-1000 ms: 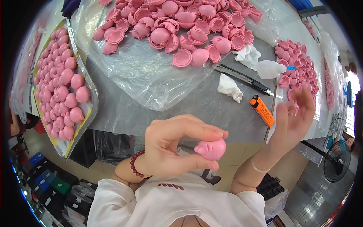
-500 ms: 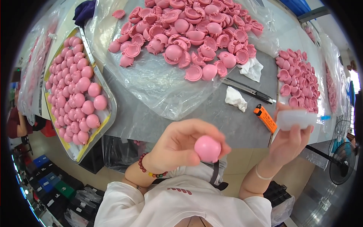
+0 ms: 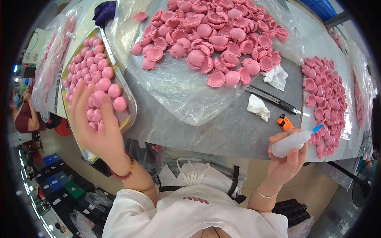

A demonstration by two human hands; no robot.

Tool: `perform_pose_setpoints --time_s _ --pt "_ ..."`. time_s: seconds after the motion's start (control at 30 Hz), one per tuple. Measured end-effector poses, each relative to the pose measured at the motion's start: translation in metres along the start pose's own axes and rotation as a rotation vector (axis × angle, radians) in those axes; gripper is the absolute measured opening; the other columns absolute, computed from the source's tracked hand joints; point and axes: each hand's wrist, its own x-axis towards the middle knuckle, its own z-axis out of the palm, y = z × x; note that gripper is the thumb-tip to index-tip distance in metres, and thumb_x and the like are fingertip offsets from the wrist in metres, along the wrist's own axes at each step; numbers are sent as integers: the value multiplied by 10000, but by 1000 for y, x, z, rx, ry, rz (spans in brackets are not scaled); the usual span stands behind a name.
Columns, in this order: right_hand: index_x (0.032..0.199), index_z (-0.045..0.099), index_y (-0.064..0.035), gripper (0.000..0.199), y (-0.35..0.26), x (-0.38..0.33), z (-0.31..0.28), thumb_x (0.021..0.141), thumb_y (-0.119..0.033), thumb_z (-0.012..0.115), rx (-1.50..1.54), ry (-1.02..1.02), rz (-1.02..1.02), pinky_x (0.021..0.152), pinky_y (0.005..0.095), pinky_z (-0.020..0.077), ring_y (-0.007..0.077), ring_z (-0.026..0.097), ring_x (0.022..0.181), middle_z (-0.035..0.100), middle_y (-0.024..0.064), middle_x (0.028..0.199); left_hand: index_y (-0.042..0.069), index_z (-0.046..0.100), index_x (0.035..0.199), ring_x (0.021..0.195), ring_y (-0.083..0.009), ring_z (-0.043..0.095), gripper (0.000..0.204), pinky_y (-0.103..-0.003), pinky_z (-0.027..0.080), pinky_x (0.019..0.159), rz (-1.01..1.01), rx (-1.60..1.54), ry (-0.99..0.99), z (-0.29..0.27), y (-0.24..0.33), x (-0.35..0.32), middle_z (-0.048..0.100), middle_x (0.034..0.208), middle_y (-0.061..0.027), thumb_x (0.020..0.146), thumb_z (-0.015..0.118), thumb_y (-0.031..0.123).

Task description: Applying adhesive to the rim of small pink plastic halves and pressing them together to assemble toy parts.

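My left hand (image 3: 95, 127) reaches over the metal tray (image 3: 129, 125) on the left, its fingers stretched out and apart among pink balls (image 3: 114, 91). One pink ball (image 3: 99, 98) shows between the thumb and fingers; whether they touch it, I cannot tell. My right hand (image 3: 287, 158) is closed round a white squeeze bottle (image 3: 289, 144) with a blue needle tip (image 3: 317, 128) pointing up to the right. It is held over the table's near right edge, just below an orange utility-blade pack or lighter-like piece (image 3: 284, 122).
A big heap of pink half shells (image 3: 214, 39) lies on a clear plastic sheet (image 3: 190, 103). More shells (image 3: 323, 99) are piled at right. A black utility knife (image 3: 274, 99) and crumpled white tissues (image 3: 258, 107) lie between. A dark purple cloth (image 3: 105, 14) is beyond the tray.
My left hand has moved left from in front of my body, where it held a pink ball, to the tray. The bottle in my right hand has tilted, its blue tip now upward.
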Motion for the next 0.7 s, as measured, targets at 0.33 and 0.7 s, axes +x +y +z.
perform_pose_setpoints --time_s 0.33,0.7 --pt "1089 363 33 436 -60 24 6 841 -317 438 683 -79 -169 434 203 291 101 346 528 421 58 717 9 323 1188 1006 -225 467 730 -303 401 803 -486 -1780 -1510 29 162 -137 457 1112 -126 585 719 121" --pt "1096 349 31 451 -39 9 1 846 -339 415 406 -109 -146 434 202 319 101 365 535 444 74 678 20 442 1074 913 -288 522 536 -324 425 749 -21 -1404 -1365 27 129 -45 520 1016 -147 604 679 122"
